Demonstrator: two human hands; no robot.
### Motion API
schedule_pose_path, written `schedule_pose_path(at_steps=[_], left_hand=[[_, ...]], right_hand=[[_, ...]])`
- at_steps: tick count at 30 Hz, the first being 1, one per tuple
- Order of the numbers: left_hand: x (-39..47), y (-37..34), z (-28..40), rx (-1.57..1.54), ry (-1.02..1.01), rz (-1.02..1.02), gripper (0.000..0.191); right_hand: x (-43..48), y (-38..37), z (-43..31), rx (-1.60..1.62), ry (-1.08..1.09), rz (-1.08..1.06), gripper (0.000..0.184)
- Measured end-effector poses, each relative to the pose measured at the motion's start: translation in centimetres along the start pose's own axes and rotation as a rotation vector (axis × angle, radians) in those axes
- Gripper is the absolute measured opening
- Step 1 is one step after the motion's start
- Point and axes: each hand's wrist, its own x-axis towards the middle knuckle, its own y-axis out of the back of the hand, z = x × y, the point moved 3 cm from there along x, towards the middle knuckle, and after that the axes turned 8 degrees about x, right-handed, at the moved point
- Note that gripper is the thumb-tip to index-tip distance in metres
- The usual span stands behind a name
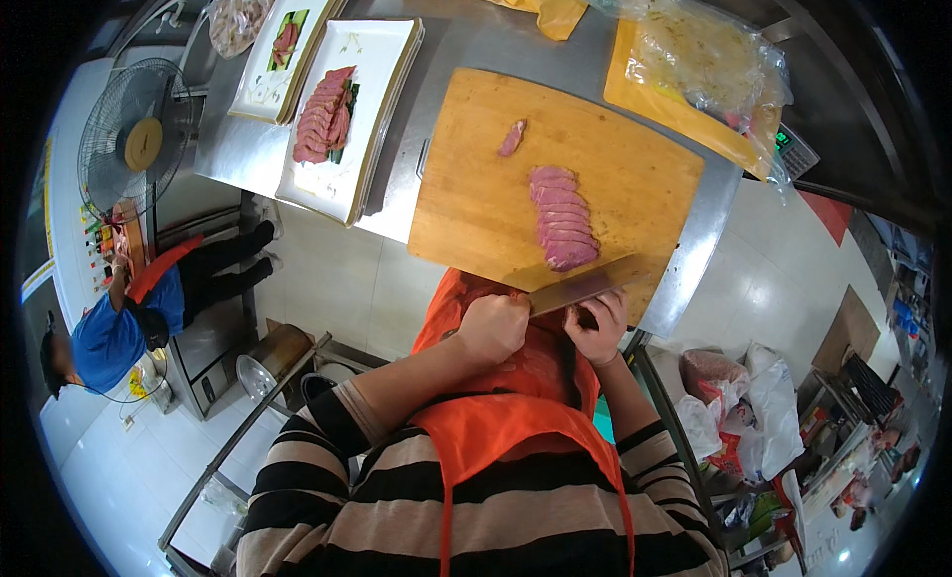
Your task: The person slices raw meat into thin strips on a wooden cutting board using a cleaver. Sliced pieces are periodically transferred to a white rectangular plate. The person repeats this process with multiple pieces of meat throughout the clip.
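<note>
My left hand is closed in a fist around the handle of a kitchen knife with a broad blade. The blade slants up to the right over the near edge of a wooden cutting board. Against the near side of the blade rest the curled fingers of my right hand; whether they grip it is unclear. A row of overlapping pink meat slices lies on the board just beyond the knife. Farther back is one small separate meat piece.
Left on the steel table stand stacked white rectangular plates bearing meat slices, beside another plate stack. A filled plastic bag and digital scale sit at right. A fan and a person in blue are left.
</note>
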Motion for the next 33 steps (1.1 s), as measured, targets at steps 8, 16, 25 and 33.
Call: schedule_pose_path(at_steps=[8, 16, 25, 33], left_hand=[[-5.6, 3.0, -1.3, -0.023, 0.202, 0.085, 0.016], [-7.9, 3.6, -3.3, -0.081, 0.374, 0.186, 0.018], [-7.2, 3.7, -4.2, -0.100, 0.352, 0.244, 0.015], [-5.3, 4.2, -5.1, -0.054, 0.324, 0.249, 0.014]], right_hand=[[0.9, 0.0, -0.6, 0.016, 0.015, 0.003, 0.032], [1.4, 0.0, -0.9, 0.016, 0.027, 0.020, 0.033], [1.7, 0.2, -1.2, 0.029, 0.016, 0.020, 0.032], [1.3, 0.4, -1.2, 0.013, 0.035, 0.007, 0.031]])
